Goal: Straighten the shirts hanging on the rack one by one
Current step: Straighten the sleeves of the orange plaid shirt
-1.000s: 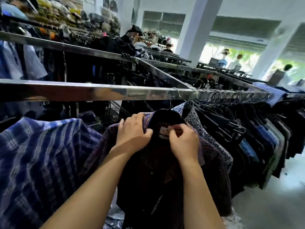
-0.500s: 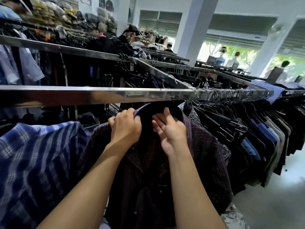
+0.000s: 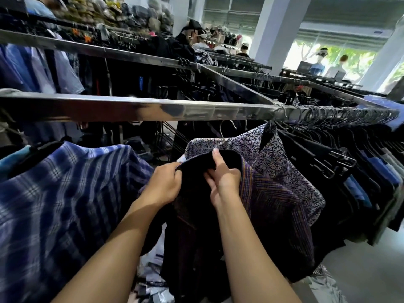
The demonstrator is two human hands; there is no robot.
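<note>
Just below the shiny steel rack rail (image 3: 131, 107), the dark purple-striped shirt (image 3: 273, 193) is gripped at its collar by left hand (image 3: 165, 182) and right hand (image 3: 223, 178); collar-straightening seems underway, shoulders likely to be smoothed next.

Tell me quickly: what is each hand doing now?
Left hand: closed, gripping the collar of the dark striped shirt.
Right hand: closed, holding the same collar.

head view, close, downward over rack (image 3: 135, 108)
</note>
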